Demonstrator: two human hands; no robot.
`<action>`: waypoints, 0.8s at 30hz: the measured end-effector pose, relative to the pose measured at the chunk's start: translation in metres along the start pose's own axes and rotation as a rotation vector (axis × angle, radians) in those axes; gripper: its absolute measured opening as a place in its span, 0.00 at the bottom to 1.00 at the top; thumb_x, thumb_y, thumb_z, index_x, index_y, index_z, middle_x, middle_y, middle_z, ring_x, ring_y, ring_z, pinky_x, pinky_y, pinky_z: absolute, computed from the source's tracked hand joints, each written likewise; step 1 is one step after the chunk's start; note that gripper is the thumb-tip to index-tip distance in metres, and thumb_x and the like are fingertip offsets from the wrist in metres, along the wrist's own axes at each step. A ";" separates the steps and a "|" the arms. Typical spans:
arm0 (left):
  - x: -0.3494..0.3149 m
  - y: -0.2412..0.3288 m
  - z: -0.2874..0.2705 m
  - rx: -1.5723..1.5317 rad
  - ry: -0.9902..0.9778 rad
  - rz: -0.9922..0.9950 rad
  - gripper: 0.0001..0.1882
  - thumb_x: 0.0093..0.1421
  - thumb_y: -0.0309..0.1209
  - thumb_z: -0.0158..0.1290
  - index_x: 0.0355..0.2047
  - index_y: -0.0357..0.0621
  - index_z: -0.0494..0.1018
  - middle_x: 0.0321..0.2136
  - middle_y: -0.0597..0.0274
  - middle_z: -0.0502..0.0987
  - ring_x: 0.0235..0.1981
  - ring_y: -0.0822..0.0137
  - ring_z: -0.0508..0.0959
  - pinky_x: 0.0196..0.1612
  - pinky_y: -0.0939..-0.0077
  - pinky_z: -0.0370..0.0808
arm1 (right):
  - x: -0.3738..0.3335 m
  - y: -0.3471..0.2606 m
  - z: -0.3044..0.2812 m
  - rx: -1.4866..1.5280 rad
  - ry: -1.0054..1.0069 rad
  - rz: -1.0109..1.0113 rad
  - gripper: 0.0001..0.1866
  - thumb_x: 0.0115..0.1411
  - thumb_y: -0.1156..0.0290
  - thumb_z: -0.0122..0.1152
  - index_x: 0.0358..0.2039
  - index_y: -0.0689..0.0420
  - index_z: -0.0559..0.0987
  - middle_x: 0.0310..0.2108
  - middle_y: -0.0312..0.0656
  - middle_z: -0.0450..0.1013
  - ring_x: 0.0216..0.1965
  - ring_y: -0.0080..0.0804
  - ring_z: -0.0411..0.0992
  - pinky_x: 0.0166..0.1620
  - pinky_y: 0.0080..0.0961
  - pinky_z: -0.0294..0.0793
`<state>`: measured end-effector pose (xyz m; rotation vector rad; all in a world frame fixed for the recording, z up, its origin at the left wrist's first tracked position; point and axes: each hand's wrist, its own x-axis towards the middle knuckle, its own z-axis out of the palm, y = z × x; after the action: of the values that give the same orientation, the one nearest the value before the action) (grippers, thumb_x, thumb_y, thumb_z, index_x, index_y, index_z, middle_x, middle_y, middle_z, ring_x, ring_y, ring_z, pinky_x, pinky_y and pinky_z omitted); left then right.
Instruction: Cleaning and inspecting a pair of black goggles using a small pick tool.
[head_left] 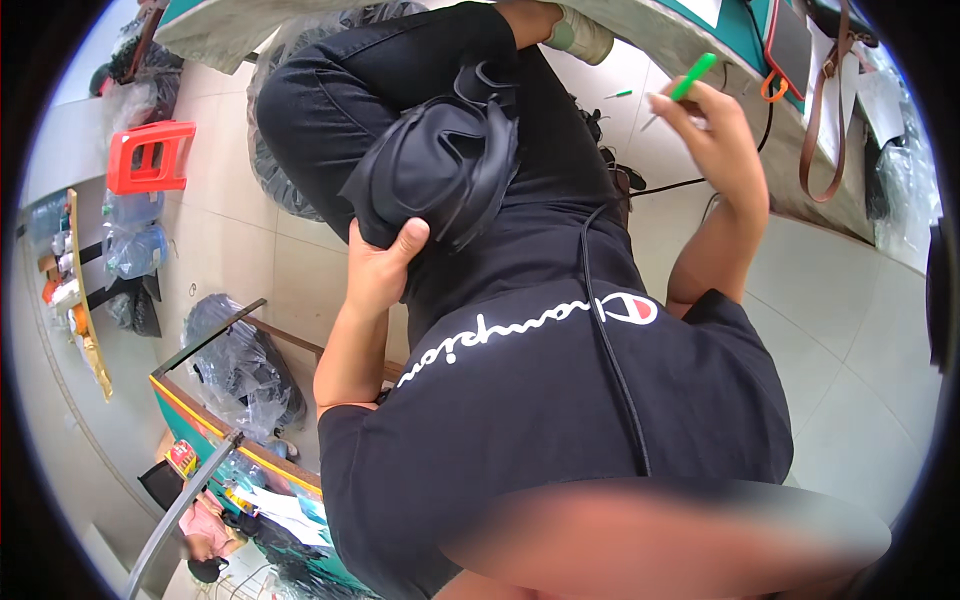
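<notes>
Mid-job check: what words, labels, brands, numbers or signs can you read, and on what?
Black T-shirt: white chest lettering with a red-and-white emblem; readable, but I won't copy brand wording.
Red-and-yellow package, left: any print is too small.
Green-handled tool in right hand, black bundle in left hand: no lettering visible.

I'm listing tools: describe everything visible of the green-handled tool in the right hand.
The green-handled tool has a smooth, bright green, plastic-looking handle and a thin, metal-looking shaft. The right hand grips it, hiding its middle. In the picture it slants, handle end toward the upper right, shaft toward the lower left. It is held up, apart from the black bundle; its tip is too fine to make out.
</notes>
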<state>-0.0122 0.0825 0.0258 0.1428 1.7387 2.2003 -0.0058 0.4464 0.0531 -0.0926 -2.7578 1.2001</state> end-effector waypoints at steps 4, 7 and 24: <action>-0.002 0.010 0.013 0.001 -0.078 0.040 0.19 0.57 0.27 0.61 0.47 0.33 0.73 0.42 0.60 0.79 0.42 0.71 0.76 0.49 0.78 0.70 | 0.004 -0.015 0.018 -0.164 -0.101 0.024 0.11 0.60 0.68 0.61 0.34 0.65 0.77 0.25 0.44 0.75 0.29 0.28 0.73 0.34 0.25 0.70; -0.003 0.011 0.016 0.079 -0.064 0.003 0.16 0.56 0.25 0.61 0.45 0.33 0.74 0.39 0.61 0.79 0.39 0.72 0.76 0.48 0.78 0.71 | -0.001 -0.024 0.019 -0.223 -0.105 0.080 0.11 0.60 0.69 0.60 0.35 0.65 0.77 0.25 0.44 0.75 0.29 0.28 0.73 0.34 0.24 0.70; -0.009 0.013 0.019 0.198 0.006 0.130 0.16 0.52 0.22 0.64 0.41 0.34 0.74 0.37 0.61 0.80 0.37 0.73 0.77 0.45 0.78 0.73 | -0.010 -0.085 0.111 0.741 -0.191 -0.519 0.02 0.58 0.76 0.62 0.31 0.60 0.77 0.32 0.42 0.73 0.33 0.29 0.72 0.37 0.23 0.72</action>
<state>-0.0012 0.0946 0.0440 0.3047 2.0001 2.1121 -0.0126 0.3073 0.0393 0.7806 -2.0573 1.9952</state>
